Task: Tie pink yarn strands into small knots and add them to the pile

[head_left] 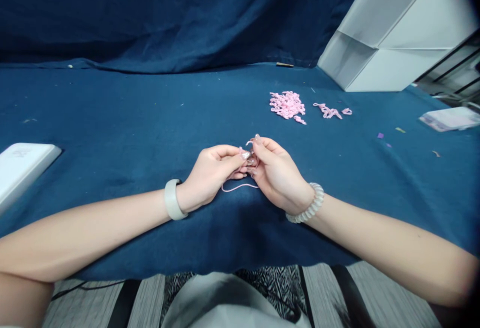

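Observation:
My left hand (pixel 213 172) and my right hand (pixel 275 173) meet at the middle of a blue cloth-covered table (pixel 112 128). Both pinch a small pink piece (pixel 251 159) between the fingertips. A thin pink cord (pixel 240 187) hangs in a loop below the fingers and rests on the cloth. The left wrist wears a pale band (pixel 172 199), the right a clear coiled bracelet (pixel 310 204). Farther back lies a pile of small pink pieces (pixel 287 104), with a few loose ones (pixel 332 111) to its right.
A white box (pixel 390 33) stands at the back right. A flat white object (pixel 20 168) lies at the left edge. A clear packet (pixel 448 118) sits at the far right. Small scraps (pixel 382 136) dot the cloth. The table's front edge is just below my forearms.

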The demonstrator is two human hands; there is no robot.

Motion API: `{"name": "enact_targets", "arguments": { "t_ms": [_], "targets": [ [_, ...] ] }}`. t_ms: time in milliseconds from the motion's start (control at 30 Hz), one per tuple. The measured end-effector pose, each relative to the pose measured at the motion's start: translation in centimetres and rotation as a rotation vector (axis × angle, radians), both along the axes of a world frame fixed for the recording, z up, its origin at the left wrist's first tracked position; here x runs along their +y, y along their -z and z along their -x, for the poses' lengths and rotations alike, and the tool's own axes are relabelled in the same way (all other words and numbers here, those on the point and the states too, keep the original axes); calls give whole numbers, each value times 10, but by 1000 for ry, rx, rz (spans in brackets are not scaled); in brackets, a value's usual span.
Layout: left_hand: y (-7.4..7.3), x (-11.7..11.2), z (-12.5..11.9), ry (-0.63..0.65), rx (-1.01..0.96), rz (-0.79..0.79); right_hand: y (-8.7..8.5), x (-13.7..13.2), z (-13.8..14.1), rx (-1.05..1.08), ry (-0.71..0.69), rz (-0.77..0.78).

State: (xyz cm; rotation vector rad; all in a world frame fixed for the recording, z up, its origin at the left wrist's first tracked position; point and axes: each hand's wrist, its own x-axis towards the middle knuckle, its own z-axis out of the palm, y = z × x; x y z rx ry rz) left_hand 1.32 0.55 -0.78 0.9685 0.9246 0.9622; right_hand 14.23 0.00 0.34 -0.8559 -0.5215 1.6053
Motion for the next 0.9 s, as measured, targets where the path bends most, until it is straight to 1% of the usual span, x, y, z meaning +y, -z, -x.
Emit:
{"name": "enact_targets", "arguments": {
  "t_ms": [100,233,433,533,633,733,900],
  "targets": [
    [-4,-1,0,-19,21,7,-1,-2,0,3,3,-5],
    [-4,-1,-1,-57,-30,35,0,-2,-1,-10,-21,-14],
    [-5,-3,0,-43,-22,45,1,-4,-4,-18,-30,-3],
    [-3,-3,0,-45,-11,11,2,-6,-4,-3,-42,6],
    [0,-3,0,-22,-9,-62,3,-8,-3,3,-52,8],
    [2,-3,0,-6,-32,-112,3,-10,-2,12,-95,-12],
    [2,0,0,-53,-69,-108,-2,-13,-2,3,-129,-8]
  ]
}}
